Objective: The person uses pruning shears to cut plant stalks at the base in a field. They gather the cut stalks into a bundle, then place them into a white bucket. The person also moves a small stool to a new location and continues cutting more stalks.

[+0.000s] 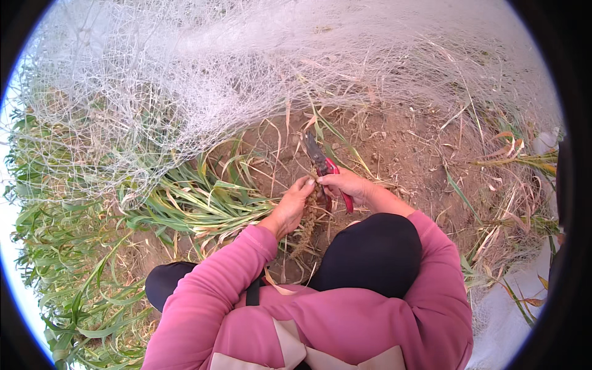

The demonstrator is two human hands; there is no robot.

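Observation:
Pruning shears (322, 163) with red handles rest in my right hand (348, 185), their dark blades pointing up and away from me. Thumb and fingers of that hand also meet a dry brownish seed head (305, 231), which hangs down between my hands. On its other side, my left hand (292, 203) pinches the top of the same seed head, close to my right fingertips. A bundle of cut green stalks and leaves (217, 206) lies on the ground just left of my left hand. Whether the shears' blades are closed is hard to tell.
White netting (240, 69) spreads across the far side and hangs low at the left. Green leafy plants (69, 249) stand along the left. Dry stalks (504, 217) and more netting (499, 314) are at the right. Bare brown soil (402, 143) shows beyond my hands.

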